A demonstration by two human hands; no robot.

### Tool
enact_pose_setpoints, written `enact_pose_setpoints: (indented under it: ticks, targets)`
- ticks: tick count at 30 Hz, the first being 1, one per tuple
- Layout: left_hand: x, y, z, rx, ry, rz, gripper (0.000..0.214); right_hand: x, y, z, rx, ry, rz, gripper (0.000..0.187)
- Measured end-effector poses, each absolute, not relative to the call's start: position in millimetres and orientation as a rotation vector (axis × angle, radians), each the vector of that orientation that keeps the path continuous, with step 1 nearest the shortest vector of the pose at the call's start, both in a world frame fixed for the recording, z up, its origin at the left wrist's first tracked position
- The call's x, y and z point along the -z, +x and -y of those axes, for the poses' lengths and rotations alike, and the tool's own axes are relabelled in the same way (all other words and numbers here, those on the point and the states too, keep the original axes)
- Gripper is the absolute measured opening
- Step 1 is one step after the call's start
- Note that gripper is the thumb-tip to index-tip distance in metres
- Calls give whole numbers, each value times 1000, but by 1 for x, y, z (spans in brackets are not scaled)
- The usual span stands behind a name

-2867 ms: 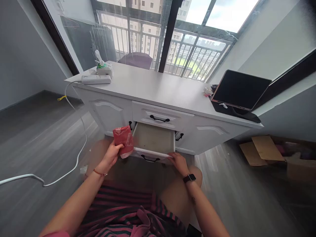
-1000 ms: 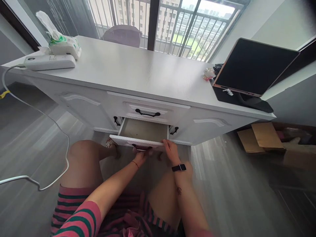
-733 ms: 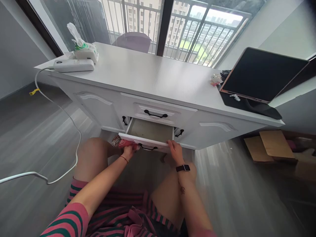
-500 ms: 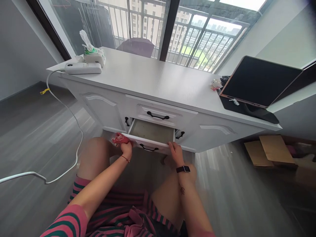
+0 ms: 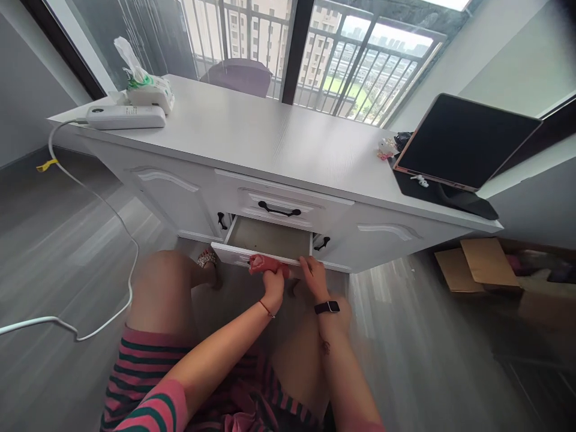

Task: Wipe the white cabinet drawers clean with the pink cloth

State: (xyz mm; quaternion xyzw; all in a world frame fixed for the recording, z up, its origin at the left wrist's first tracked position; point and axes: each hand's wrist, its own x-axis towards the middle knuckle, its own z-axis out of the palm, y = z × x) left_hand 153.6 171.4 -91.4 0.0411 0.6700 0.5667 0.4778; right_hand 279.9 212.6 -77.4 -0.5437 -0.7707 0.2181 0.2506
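My left hand (image 5: 272, 285) is closed around a crumpled pinkish-red cloth (image 5: 264, 264), pressed to the front of a pulled-out drawer (image 5: 224, 252) and covering most of its lower handle. On the drawer's right front corner, my right hand (image 5: 314, 275) grips the top edge; some of its fingers are hidden behind the panel. Only the grey-beige bottom (image 5: 265, 237) and the side walls show inside the drawer. Directly above is a shut drawer with a black handle (image 5: 279, 209). Both belong to a white cabinet (image 5: 270, 144).
A tissue pack (image 5: 150, 93) and a white power strip (image 5: 126, 117) lie on the cabinet's left end, its cable (image 5: 121, 223) running down to the floor. A dark-screened monitor (image 5: 468, 144) and small items stand at the right end. Cardboard boxes (image 5: 488, 264) sit on the floor at right.
My left hand has moved the cloth right along the drawer front, from its left corner to about the middle. My right hand keeps its place on the drawer; the view has shifted slightly.
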Motion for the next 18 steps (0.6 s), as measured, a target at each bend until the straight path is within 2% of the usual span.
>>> enact_pose_setpoints:
  ticks: [8,15,18]
  targets:
    - [74,131,-170,-1394,51,-1460,18,80,275,-219,-600,-1490,2048,58]
    - [37,33,-154,-1734,-36,-1445,17,78,257,-207,-458,-1405,2034,46]
    - [21,-7,-133,-1848,17,-1406,19,80,241,-194,-565,-1351,2156,38]
